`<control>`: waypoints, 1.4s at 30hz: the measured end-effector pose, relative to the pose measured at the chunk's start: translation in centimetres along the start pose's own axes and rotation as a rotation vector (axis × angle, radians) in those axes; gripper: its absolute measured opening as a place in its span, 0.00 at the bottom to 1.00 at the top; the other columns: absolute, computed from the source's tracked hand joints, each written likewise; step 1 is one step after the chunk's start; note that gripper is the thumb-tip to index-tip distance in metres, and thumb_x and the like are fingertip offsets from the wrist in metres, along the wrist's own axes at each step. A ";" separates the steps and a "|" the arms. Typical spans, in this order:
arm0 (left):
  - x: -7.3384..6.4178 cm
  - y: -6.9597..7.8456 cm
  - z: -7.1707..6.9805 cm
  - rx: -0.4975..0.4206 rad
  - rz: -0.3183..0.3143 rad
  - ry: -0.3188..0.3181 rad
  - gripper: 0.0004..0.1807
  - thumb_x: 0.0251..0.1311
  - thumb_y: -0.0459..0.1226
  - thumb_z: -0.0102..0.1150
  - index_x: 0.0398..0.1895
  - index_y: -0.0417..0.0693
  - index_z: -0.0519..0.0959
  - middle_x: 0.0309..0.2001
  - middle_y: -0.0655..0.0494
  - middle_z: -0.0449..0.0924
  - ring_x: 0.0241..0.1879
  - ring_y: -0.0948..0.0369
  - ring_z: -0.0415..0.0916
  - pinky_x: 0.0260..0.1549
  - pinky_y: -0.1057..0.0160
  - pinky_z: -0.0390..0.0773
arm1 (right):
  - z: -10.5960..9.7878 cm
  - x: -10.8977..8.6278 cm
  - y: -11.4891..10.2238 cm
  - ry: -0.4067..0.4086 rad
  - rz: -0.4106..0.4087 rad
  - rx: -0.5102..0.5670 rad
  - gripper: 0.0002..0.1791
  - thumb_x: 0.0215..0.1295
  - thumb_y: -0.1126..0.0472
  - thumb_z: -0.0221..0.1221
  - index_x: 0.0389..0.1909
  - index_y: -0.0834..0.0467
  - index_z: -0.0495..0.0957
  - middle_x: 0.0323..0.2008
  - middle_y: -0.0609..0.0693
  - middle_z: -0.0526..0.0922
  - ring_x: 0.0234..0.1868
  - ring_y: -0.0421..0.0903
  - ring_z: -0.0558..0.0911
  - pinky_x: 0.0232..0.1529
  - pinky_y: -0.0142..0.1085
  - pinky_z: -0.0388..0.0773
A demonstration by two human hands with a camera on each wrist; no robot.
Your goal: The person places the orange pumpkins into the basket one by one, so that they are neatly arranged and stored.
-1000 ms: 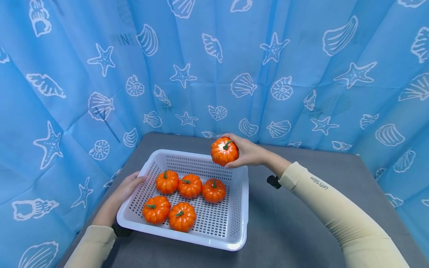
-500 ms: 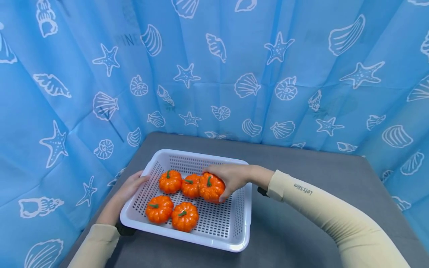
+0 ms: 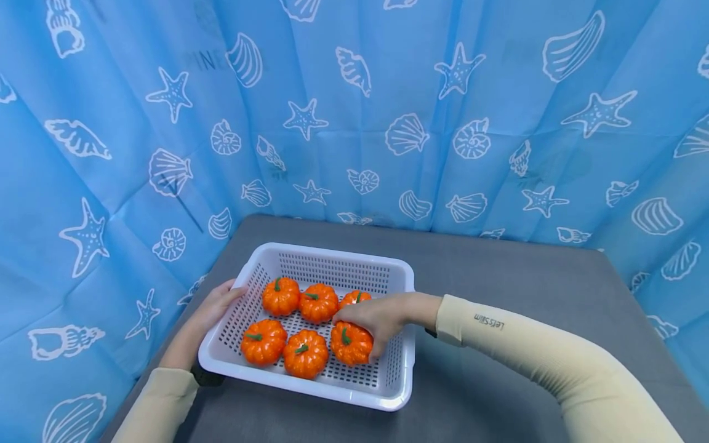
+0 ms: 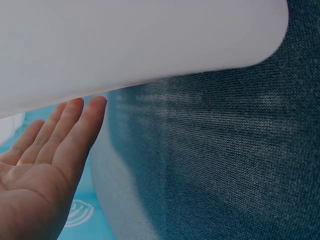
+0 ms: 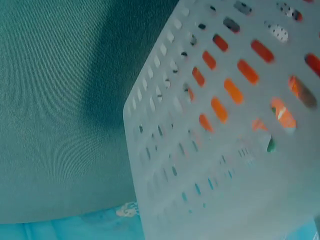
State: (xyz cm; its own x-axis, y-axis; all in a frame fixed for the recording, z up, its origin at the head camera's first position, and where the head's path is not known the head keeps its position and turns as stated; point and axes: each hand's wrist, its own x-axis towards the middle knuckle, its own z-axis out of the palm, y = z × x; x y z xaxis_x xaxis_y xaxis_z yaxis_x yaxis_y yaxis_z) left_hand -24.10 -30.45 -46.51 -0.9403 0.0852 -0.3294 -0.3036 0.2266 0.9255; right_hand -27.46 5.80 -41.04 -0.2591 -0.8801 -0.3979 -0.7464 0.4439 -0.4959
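My right hand [image 3: 378,320] reaches over the basket's right side and grips a small orange pumpkin [image 3: 350,346] with a green stem, low in the front row. Two more pumpkins, a left one [image 3: 263,342] and a middle one [image 3: 306,354], sit beside it. Behind them is a row of three; my hand partly hides its right pumpkin [image 3: 355,298]. All are in a white slotted plastic basket [image 3: 327,386]. My left hand [image 3: 215,306] rests at the basket's left rim; in the left wrist view its straight fingers [image 4: 82,125] meet the rim's underside.
The basket stands on a grey cloth-covered table [image 3: 498,295]. A blue curtain [image 3: 343,123] with white shells and starfish hangs behind and to the left. Through the basket's slotted wall [image 5: 200,165] in the right wrist view, orange shows; the right hand is out of that view.
The right hand has brought its pumpkin down from above the back rim, past the back row, to the right end of the front row. The left hand stays at the rim.
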 end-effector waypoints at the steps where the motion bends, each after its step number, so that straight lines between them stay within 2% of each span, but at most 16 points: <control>1: 0.0 0.0 0.0 0.003 0.000 -0.001 0.36 0.66 0.56 0.46 0.72 0.52 0.51 0.62 0.35 0.68 0.48 0.45 0.80 0.38 0.45 0.82 | 0.1 0.1 0.0 -0.011 0.003 0.003 0.50 0.44 0.51 0.74 0.68 0.51 0.58 0.62 0.40 0.67 0.60 0.38 0.68 0.66 0.39 0.66; 11: 0.0 0.0 0.1 0.002 -0.001 0.000 0.36 0.66 0.56 0.46 0.72 0.53 0.52 0.62 0.35 0.68 0.48 0.46 0.81 0.38 0.46 0.82 | 1.7 1.4 0.1 -0.094 0.015 -0.059 0.49 0.44 0.47 0.73 0.67 0.47 0.58 0.61 0.38 0.68 0.59 0.36 0.68 0.66 0.37 0.65; 17: -0.2 0.0 0.2 -0.003 0.003 0.001 0.35 0.67 0.55 0.47 0.72 0.54 0.51 0.61 0.35 0.69 0.48 0.45 0.80 0.38 0.45 0.82 | 2.5 1.9 0.3 -0.114 0.008 -0.081 0.49 0.45 0.48 0.73 0.67 0.49 0.58 0.61 0.39 0.68 0.60 0.35 0.68 0.66 0.35 0.65; 22: -0.1 -0.1 0.1 0.011 0.008 -0.001 0.35 0.67 0.55 0.46 0.71 0.53 0.52 0.60 0.35 0.69 0.47 0.45 0.81 0.38 0.46 0.82 | 2.6 2.0 0.4 -0.107 0.000 -0.054 0.49 0.44 0.48 0.73 0.67 0.49 0.58 0.60 0.38 0.68 0.58 0.34 0.69 0.65 0.34 0.66; 33: 0.1 -0.1 0.1 -0.004 -0.002 0.003 0.35 0.67 0.55 0.46 0.71 0.53 0.52 0.61 0.35 0.69 0.47 0.46 0.81 0.39 0.46 0.82 | 2.7 2.2 1.1 -0.122 0.052 0.086 0.49 0.41 0.47 0.75 0.65 0.43 0.59 0.59 0.35 0.68 0.58 0.34 0.68 0.65 0.38 0.67; 42: 0.1 -0.1 0.0 0.002 -0.021 0.003 0.35 0.66 0.56 0.46 0.71 0.55 0.52 0.61 0.37 0.70 0.47 0.46 0.81 0.38 0.45 0.82 | 3.0 2.6 1.6 -0.132 0.037 0.067 0.51 0.37 0.44 0.75 0.64 0.39 0.58 0.61 0.34 0.66 0.60 0.34 0.67 0.67 0.41 0.65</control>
State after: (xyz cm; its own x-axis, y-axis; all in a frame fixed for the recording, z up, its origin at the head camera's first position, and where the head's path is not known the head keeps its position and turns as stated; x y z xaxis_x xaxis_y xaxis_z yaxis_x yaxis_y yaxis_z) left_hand -24.15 -30.51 -46.62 -0.9344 0.0772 -0.3478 -0.3228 0.2299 0.9181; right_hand -27.46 4.76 -45.17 -0.1993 -0.8352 -0.5125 -0.6942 0.4895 -0.5277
